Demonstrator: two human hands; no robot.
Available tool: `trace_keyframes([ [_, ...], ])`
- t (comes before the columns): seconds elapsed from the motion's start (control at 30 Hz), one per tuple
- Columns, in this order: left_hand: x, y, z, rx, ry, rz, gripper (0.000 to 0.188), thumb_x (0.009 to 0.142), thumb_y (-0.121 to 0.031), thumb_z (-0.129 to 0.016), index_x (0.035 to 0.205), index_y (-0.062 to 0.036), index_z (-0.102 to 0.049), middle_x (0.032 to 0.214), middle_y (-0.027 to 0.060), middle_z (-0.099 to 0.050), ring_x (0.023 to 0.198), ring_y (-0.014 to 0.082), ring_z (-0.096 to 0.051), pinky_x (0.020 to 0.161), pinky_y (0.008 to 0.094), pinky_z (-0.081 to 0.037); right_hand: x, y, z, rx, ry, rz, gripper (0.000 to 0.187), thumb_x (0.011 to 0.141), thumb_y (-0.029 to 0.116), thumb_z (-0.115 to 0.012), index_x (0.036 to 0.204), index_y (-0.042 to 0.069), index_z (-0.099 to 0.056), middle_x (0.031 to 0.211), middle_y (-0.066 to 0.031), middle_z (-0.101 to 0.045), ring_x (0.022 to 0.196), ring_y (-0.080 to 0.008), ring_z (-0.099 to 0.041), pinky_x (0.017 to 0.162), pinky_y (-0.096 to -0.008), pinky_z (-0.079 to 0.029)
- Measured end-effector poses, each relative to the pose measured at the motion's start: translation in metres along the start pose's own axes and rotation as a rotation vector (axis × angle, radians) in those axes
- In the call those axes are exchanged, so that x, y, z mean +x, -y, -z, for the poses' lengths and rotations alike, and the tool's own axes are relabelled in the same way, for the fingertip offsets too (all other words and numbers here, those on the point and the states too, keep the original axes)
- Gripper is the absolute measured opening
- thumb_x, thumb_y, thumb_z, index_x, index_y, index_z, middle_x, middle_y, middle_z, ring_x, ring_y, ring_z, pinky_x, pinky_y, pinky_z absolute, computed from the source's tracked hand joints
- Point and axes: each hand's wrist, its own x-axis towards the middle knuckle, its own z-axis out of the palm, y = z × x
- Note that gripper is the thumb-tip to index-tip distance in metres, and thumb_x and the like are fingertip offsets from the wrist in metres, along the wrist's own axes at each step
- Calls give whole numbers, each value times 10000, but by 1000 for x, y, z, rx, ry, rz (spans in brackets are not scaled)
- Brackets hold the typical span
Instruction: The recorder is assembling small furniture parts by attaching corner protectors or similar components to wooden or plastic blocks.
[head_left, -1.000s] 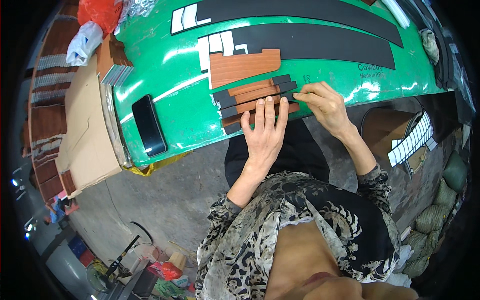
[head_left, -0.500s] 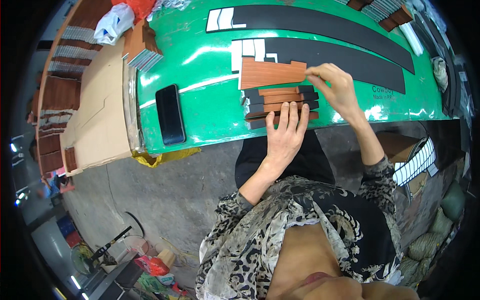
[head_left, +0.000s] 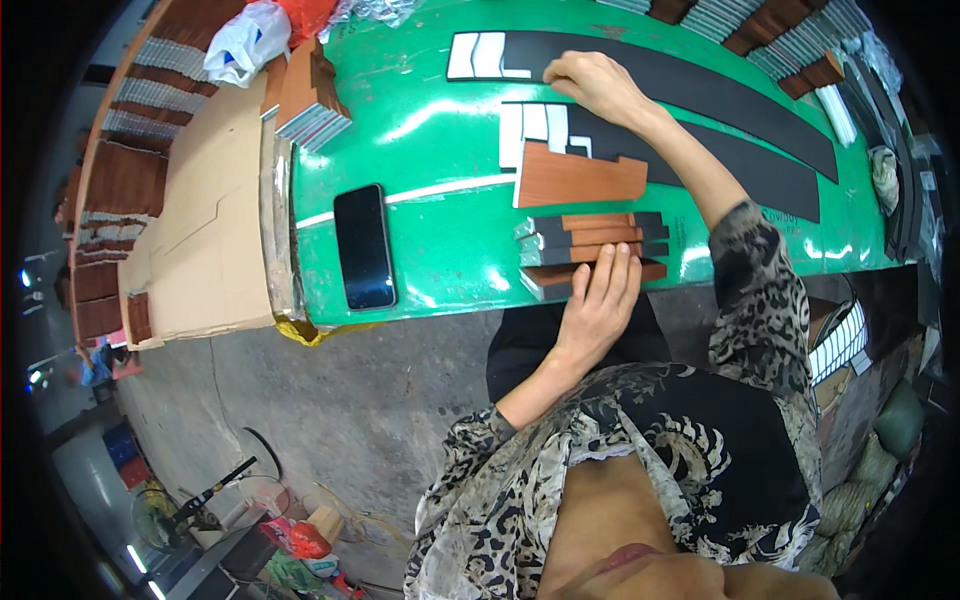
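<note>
My left hand (head_left: 602, 305) lies with outstretched fingers on the near side of a row of wood-grain pieces (head_left: 595, 236) with black ends. The nearest piece sits slightly apart from the others. My right hand (head_left: 598, 85) is over the far black sheet (head_left: 690, 75), fingertips pinched at the edge of its white left end (head_left: 477, 55). Whether anything is between them is too small to see. A second black sheet (head_left: 720, 165), with a similar white end, lies nearer. Against it rests a flat wood-grain piece (head_left: 580, 177), untouched by either hand.
A black phone (head_left: 364, 245) lies on the green table (head_left: 440, 225). Left of it are stacked wood-grain pieces (head_left: 312, 95), a white plastic bag (head_left: 247, 45) and cardboard (head_left: 215, 220). More stacks (head_left: 770, 30) line the far right. The table's front edge runs before me.
My right hand has left the flat wood-grain piece and moved away from me to the far black sheet. My left hand stays on the row. The whole view has shifted slightly.
</note>
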Motion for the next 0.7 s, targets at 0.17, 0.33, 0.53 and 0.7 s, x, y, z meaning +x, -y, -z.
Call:
trace_keyframes([
  [0.17,-2,2,-4,38,-41,-24,337,863,-198,-473,1167,-81,-561,1282,102,-524,1220,230,-474,1058,439,-213,60,-10,-25,-128,114,-38,208,765,222,-677,843,39,-618,873,-126,-621,852,-319,-603,720,-420,-488],
  [0.33,-4,4,-13,15,-91,-32,337,871,-202,-467,1170,-84,-569,1260,92,-545,1197,220,-495,1049,419,-222,77,-18,-34,-244,215,24,224,753,191,-684,819,-2,-593,819,-144,-610,789,-310,-607,705,-387,-493],
  [0.53,-8,7,-13,-15,-94,-28,320,867,-196,-487,1150,-83,-586,1253,93,-551,1186,221,-501,1004,394,-270,72,-17,-45,-373,171,212,159,774,98,-642,728,-41,-578,807,-209,-617,805,-364,-617,706,-417,-509],
  [0.7,-2,5,-12,-56,-83,-42,325,864,-186,-488,1154,-76,-585,1273,113,-531,1191,245,-493,975,385,-307,69,-43,-23,-38,89,-16,210,870,112,-515,929,-49,-635,831,-186,-630,804,-291,-643,730,-336,-536],
])
